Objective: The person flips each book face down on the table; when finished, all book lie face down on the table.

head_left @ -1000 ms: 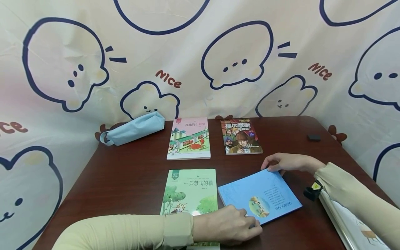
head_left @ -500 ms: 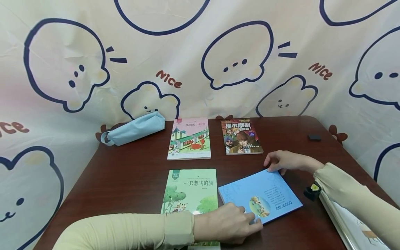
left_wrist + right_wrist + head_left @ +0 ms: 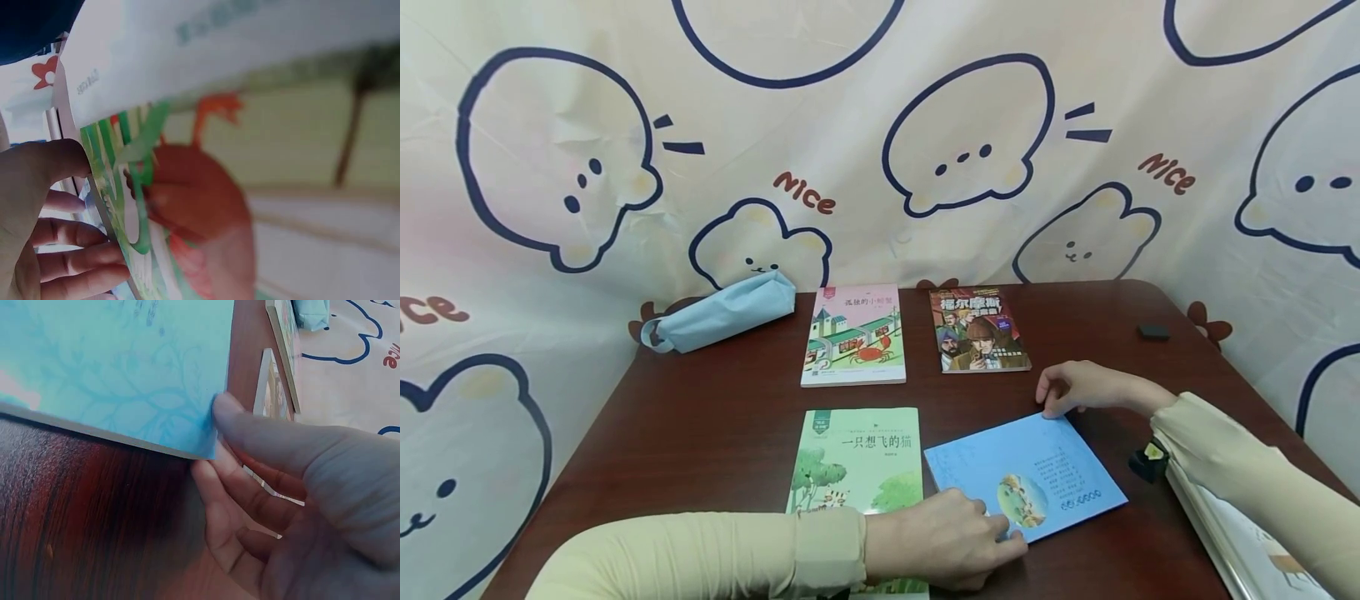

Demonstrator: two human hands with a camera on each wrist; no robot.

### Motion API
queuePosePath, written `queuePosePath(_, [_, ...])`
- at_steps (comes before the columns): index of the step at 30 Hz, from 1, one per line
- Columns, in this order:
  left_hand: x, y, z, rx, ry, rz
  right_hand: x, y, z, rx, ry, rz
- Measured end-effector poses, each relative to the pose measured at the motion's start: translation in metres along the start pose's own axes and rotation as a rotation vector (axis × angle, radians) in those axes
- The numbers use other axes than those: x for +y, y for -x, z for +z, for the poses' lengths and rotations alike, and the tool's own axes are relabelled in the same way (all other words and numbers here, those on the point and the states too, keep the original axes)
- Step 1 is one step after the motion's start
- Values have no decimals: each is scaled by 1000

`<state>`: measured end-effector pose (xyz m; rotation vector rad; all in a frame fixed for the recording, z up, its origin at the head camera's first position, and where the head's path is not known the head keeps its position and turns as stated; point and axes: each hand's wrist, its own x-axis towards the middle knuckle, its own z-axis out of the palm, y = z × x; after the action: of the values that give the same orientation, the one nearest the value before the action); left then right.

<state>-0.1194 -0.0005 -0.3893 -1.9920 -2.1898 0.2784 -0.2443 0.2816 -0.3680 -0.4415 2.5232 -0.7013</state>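
A blue book (image 3: 1037,458) lies slanted on the table, showing printed text and a round picture. At its far corner my right hand (image 3: 1090,387) pinches it. The right wrist view shows the thumb (image 3: 230,412) on the cover and the other fingers at and under the edge. My left hand (image 3: 947,537) has curled fingers at the blue book's near edge; the fingertips are partly hidden. Beneath the left forearm is a green book (image 3: 865,458) with trees on its cover. Its cover (image 3: 294,137) fills much of the left wrist view, beside the left fingers (image 3: 75,231).
Toward the back stand out a pink book with a crab (image 3: 853,333) and a comic-style book (image 3: 979,329), both flat. A light blue pouch (image 3: 726,310) lies back left. A small black object (image 3: 1153,332) is far right. A whitish item (image 3: 1247,533) sits under the right forearm.
Both hands stay at the blue book with hardly any movement. The right fingers have shifted very slightly at its far corner. The other books have not moved.
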Motion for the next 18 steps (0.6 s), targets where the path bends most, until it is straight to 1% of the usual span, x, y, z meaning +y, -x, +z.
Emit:
queuePosePath(4, [-1,0,1,-14,6,1,0,0,1,5,8,3])
queuePosePath(6, [-2,0,-1,-27,22,0,1,2,1,22,30,13])
queuePosePath(8, [-5,0,-5,-27,48,-24,-1,7,0,59,70,18])
queuePosePath(9, [-7,0,-8,-26,70,-52,-3,10,-1,85,96,22])
queuePosePath(10, [-10,0,-11,-10,82,-90,-6,15,-3,115,121,33])
queuePosePath(11, [-14,0,-15,-1,93,-142,-9,21,-5,141,140,54])
queuePosePath(12, [-18,0,-19,14,103,-206,-12,28,-7,162,154,85])
queuePosePath(14, [-29,-1,-25,43,154,-371,-17,44,-9,184,148,167])
queuePosePath(16, [-39,0,-28,43,228,-539,-20,62,-8,171,107,260])
queuePosePath(17, [-44,0,-28,29,281,-616,-20,71,-6,152,81,306])
queuePosePath(18, [-48,1,-28,15,336,-680,-19,78,-4,126,53,349])
